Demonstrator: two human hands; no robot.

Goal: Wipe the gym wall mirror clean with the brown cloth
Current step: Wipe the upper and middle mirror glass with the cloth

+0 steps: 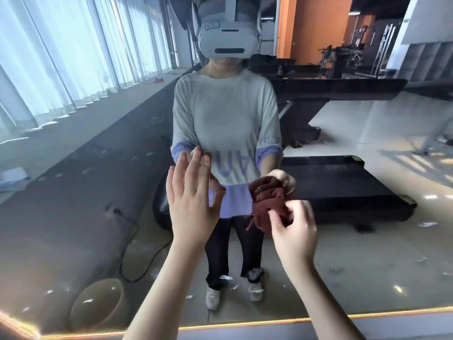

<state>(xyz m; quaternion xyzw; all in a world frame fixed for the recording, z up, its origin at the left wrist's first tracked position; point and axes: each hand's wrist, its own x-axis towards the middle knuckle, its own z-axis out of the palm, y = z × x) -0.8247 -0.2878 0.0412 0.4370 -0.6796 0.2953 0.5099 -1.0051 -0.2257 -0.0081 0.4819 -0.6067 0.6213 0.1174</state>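
The wall mirror (103,197) fills almost the whole view and shows my reflection facing me. My right hand (294,231) pinches a bunched brown cloth (267,204) and holds it against or just short of the glass at centre right. The cloth's reflection sits directly above it. My left hand (191,200) is raised to the left of the cloth, fingers straight and spread, close to the glass and holding nothing. Whether its fingertips touch the mirror I cannot tell.
The mirror's lit lower frame (245,323) runs along the bottom. Reflected behind me are a black treadmill (343,187), a floor cable (132,241), a round basin (98,305), curtained windows (61,57) and gym machines at the far right.
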